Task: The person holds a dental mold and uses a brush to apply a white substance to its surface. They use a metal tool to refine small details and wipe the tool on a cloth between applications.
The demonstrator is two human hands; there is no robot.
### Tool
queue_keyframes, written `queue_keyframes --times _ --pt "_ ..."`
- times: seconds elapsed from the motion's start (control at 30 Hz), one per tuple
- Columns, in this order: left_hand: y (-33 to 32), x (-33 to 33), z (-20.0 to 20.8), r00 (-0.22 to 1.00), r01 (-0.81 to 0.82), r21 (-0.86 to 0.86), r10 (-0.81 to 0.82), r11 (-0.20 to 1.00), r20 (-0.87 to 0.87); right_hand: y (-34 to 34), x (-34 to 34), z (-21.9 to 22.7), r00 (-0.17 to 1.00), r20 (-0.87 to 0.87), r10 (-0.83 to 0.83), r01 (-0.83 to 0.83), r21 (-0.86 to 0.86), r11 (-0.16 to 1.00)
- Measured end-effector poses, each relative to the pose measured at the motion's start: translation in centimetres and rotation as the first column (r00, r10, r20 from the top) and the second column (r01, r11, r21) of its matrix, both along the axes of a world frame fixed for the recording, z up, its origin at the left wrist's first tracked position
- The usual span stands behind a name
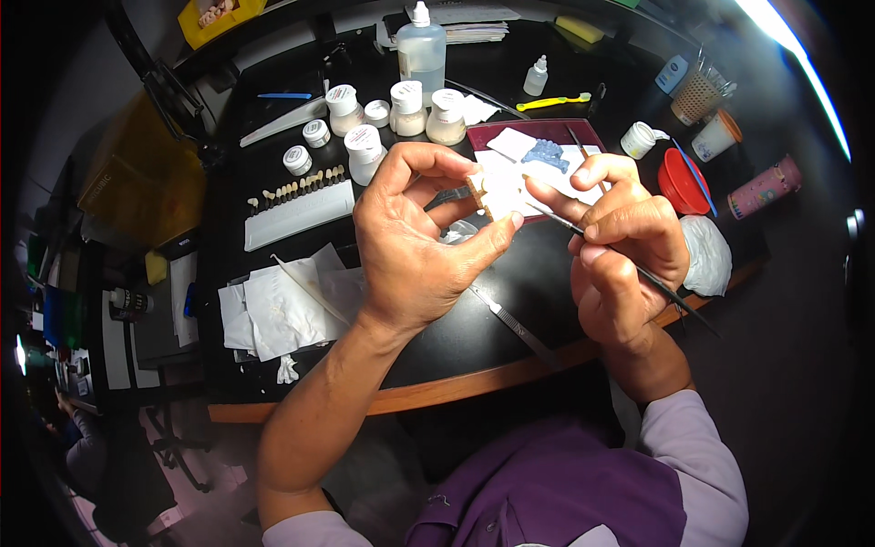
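My left hand (412,239) is closed, pinching a small dental model (481,191) between thumb and fingers. The model has a tan edge and a pale side washed out by glare. In my right hand (631,239) is a thin brush (661,284) with a dark handle, slanting down to the right. Its tip points at the model; whether it touches cannot be made out. Behind the hands, a blue dental mold piece (545,155) rests on white paper over a dark red tray (479,137). A metal knife-like tool (512,321) lies on the table below the hands.
Powder jars (407,111) and a clear bottle (421,56) stand at the back. A tooth shade guide (301,215) and tissues (290,310) lie left. On the right are a red bowl (682,180), a plastic-wrapped bundle (705,255) and a pink tumbler (764,188). The table's wooden edge (437,390) runs nearest me.
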State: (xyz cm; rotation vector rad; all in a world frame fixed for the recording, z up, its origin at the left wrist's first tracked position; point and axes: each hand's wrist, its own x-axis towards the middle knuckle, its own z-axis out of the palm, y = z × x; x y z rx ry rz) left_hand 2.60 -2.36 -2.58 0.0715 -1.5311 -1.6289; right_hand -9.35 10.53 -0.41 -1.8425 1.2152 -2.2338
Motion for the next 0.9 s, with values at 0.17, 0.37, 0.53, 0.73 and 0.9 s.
queue_keyframes --times 0.17,0.37,0.53,0.73,0.9 --pt "0.07 -0.24 -0.12 1.0 0.024 0.028 -0.024 0.999 0.012 0.08 -0.5 0.12 0.998 0.041 0.037 -0.036 -0.02 0.999" --pt "-0.15 0.0 -0.5 0.997 0.02 0.003 -0.021 1.0 0.077 -0.17 -0.19 -0.01 0.962 0.238 0.13 -0.148 0.058 0.987" --pt "0.09 -0.18 -0.51 0.994 0.036 0.019 -0.038 0.999 0.105 0.22 -0.67 -0.05 0.963 0.24 0.122 -0.149 0.096 0.984" --pt "0.21 -0.21 -0.67 0.993 0.022 0.0 -0.022 1.0 0.118 0.39 -0.41 0.0 0.991 0.125 0.057 -0.076 0.153 0.985" --pt "0.21 -0.21 -0.69 0.992 0.026 0.006 -0.026 1.0 0.121 0.33 0.08 0.55 0.997 0.052 -0.055 0.045 0.184 0.982"
